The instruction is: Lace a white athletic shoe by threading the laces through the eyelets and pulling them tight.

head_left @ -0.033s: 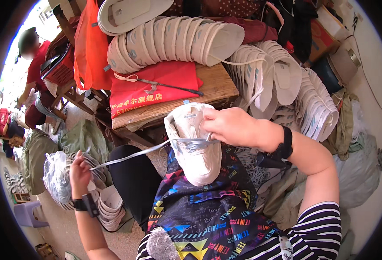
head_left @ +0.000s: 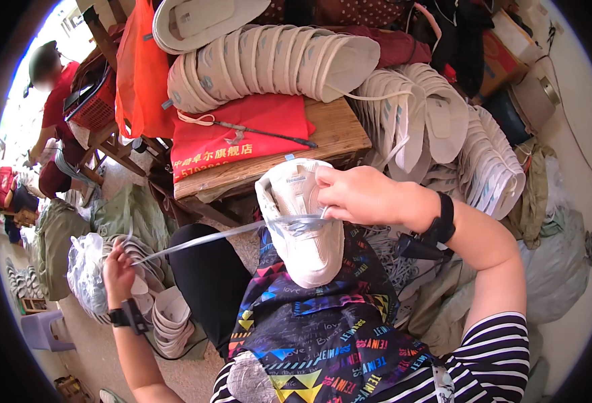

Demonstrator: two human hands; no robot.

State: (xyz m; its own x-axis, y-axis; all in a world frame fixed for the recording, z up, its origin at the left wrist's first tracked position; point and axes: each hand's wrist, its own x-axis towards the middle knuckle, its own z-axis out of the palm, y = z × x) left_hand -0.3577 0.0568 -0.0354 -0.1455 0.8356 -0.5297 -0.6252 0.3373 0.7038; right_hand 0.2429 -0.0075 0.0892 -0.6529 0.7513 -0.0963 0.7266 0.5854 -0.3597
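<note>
A white shoe upper (head_left: 307, 254) rests above my lap, its toe toward me and its opening away. My right hand (head_left: 363, 196) is closed at the right side of its opening, fingers pinched on the edge by the lace. A pale grey-blue lace (head_left: 205, 238) crosses the front of the opening and runs out to the left, drawn straight. Out at the left, my left hand (head_left: 118, 272) pinches the far part of this lace, with a short end sticking up past the fingers. What lies under my right fingertips is partly hidden.
Nested white shoe uppers (head_left: 255, 67) lie on a wooden bench (head_left: 339, 131), beside a red cloth bag (head_left: 249, 127) with a thin hooked tool (head_left: 265, 134) on it. More stacked uppers (head_left: 487, 161) stand at the right. A person (head_left: 57, 121) sits at the far left.
My left hand has shifted slightly left and down, and the lace runs a little straighter. My right hand and the shoe upper have hardly moved.
</note>
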